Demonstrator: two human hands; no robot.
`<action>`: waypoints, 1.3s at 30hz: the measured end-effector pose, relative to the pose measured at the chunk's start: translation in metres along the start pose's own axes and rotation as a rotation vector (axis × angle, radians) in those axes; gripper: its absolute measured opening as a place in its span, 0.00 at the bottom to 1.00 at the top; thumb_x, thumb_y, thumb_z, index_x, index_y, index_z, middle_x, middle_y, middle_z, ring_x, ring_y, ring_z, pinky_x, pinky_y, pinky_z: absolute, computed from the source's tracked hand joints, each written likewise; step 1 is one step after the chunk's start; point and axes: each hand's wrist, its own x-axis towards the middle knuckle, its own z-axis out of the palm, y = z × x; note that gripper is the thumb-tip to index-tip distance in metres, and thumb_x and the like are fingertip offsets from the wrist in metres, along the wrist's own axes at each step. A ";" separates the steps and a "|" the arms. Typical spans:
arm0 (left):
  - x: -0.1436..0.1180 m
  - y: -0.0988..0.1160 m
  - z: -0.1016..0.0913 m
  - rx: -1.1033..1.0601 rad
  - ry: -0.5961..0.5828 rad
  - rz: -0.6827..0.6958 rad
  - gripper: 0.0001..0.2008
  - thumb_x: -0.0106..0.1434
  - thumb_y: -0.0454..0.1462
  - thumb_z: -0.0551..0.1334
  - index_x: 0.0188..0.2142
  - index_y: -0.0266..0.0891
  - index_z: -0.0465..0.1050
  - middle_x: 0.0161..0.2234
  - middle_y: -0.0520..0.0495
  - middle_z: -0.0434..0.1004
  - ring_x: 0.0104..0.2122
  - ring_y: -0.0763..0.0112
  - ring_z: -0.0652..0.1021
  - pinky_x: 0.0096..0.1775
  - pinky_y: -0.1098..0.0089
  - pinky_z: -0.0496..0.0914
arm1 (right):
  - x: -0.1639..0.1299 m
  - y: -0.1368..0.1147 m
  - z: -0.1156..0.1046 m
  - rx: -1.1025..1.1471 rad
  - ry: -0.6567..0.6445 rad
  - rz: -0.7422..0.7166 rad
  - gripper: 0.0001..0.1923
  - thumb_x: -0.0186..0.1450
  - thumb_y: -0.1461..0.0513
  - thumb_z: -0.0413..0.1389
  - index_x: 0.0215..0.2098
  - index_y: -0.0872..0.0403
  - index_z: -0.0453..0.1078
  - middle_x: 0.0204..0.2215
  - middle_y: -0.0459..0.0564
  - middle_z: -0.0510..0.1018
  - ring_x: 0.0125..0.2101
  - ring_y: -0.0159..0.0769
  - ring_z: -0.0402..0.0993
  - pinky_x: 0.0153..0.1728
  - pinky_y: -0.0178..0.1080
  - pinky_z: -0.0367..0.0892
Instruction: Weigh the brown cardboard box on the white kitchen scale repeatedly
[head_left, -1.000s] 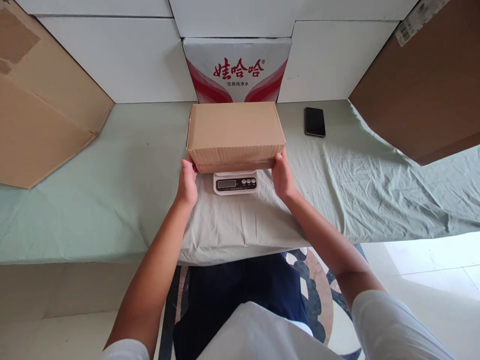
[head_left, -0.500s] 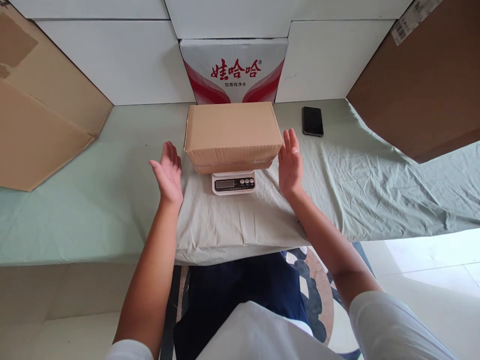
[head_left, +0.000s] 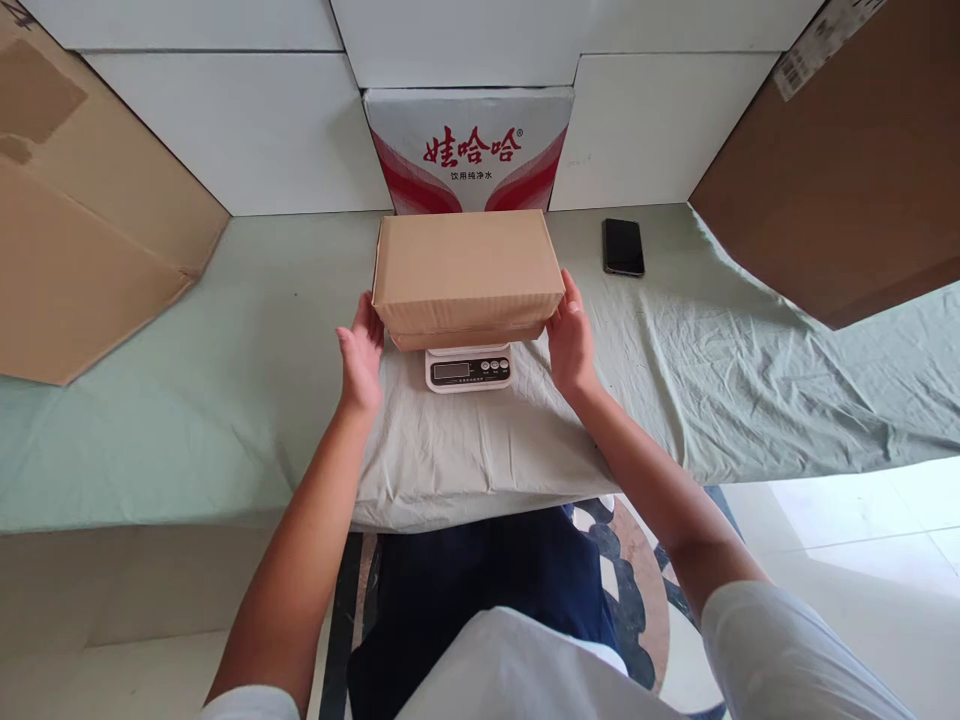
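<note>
A closed brown cardboard box [head_left: 466, 268] rests on a small white digital scale [head_left: 469, 368] on the cloth-covered table [head_left: 225, 380]. My left hand [head_left: 361, 352] is flat against the box's left side near its lower front corner, thumb spread. My right hand [head_left: 571, 340] presses on the box's right side, fingers along its edge. The box is clasped between the two palms. Only the scale's display and buttons show below the box's front.
A white carton with red Chinese lettering [head_left: 469, 150] stands right behind the box against white blocks. A black phone [head_left: 623, 247] lies to the right. Large cardboard boxes lean at the far left [head_left: 82, 220] and the far right [head_left: 847, 170].
A second ago both hands held the box. Half a second ago they had let go and were spread apart. Now they have closed in on its sides again.
</note>
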 end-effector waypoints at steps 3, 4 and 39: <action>-0.004 0.002 0.008 -0.031 0.022 -0.012 0.45 0.61 0.72 0.45 0.65 0.52 0.70 0.73 0.46 0.63 0.75 0.53 0.58 0.74 0.49 0.52 | -0.001 -0.001 0.002 0.012 -0.009 -0.012 0.35 0.67 0.36 0.46 0.69 0.29 0.54 0.74 0.32 0.59 0.78 0.47 0.46 0.78 0.64 0.44; -0.004 0.002 0.010 -0.031 0.022 -0.009 0.44 0.61 0.72 0.45 0.64 0.52 0.71 0.72 0.45 0.64 0.74 0.52 0.59 0.73 0.48 0.53 | -0.001 -0.002 0.003 0.014 -0.015 -0.020 0.35 0.67 0.36 0.46 0.69 0.29 0.55 0.74 0.32 0.59 0.78 0.46 0.45 0.78 0.64 0.44; -0.010 0.001 0.018 -0.016 -0.081 0.050 0.41 0.63 0.70 0.43 0.58 0.51 0.74 0.64 0.43 0.75 0.71 0.50 0.66 0.70 0.48 0.60 | -0.012 -0.018 0.023 0.033 -0.106 -0.050 0.37 0.67 0.38 0.48 0.70 0.38 0.56 0.70 0.42 0.68 0.74 0.43 0.54 0.75 0.49 0.54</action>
